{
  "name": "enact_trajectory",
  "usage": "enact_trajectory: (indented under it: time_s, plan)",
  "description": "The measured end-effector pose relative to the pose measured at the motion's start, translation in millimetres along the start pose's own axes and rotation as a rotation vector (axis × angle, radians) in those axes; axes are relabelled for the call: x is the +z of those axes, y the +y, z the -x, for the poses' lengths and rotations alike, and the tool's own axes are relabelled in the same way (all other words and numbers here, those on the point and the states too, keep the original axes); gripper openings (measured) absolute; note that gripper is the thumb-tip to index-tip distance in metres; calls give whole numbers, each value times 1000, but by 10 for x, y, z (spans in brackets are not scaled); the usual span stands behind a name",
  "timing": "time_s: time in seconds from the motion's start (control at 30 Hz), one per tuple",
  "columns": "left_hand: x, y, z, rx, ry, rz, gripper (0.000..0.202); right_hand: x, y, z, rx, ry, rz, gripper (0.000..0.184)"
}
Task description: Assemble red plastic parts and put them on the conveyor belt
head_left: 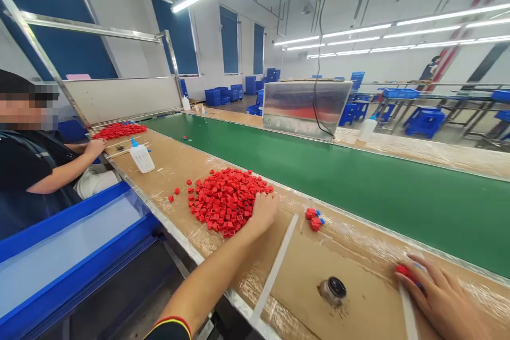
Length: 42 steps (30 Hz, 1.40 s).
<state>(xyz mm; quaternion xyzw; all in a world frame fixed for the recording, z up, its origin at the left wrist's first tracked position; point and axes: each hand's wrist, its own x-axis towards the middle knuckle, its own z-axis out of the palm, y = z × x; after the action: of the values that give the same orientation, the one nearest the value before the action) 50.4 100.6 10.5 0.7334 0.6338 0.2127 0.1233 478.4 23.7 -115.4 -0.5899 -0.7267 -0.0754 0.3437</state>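
Note:
My left hand [261,213] rests against the near edge of a heap of small square red plastic parts [225,202], its fingertips hidden among them. My right hand [440,297] is at the lower right, its fingers closed on a small red and blue part [410,278]. Between my hands, a small cluster of red parts with blue bits [314,219] lies on the cardboard-covered bench [303,271]. A white plastic strip [274,268] lies on the bench, and a second one [408,311] runs under my right hand. A small round metal-rimmed jar [332,291] stands near it.
A green conveyor belt [319,170] runs alongside the bench. To the left, a seated co-worker's hand [94,149] is near another red heap [119,130] and a white glue bottle [141,157]. A blue-edged tray [67,239] lies below the near bench edge.

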Motion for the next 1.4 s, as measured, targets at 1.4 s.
enact_trajectory:
  time_s: [1.4]
  plan:
    - [116, -155, 911, 172, -114, 420, 22, -688, -1316, 1120, 439, 51, 127, 55]
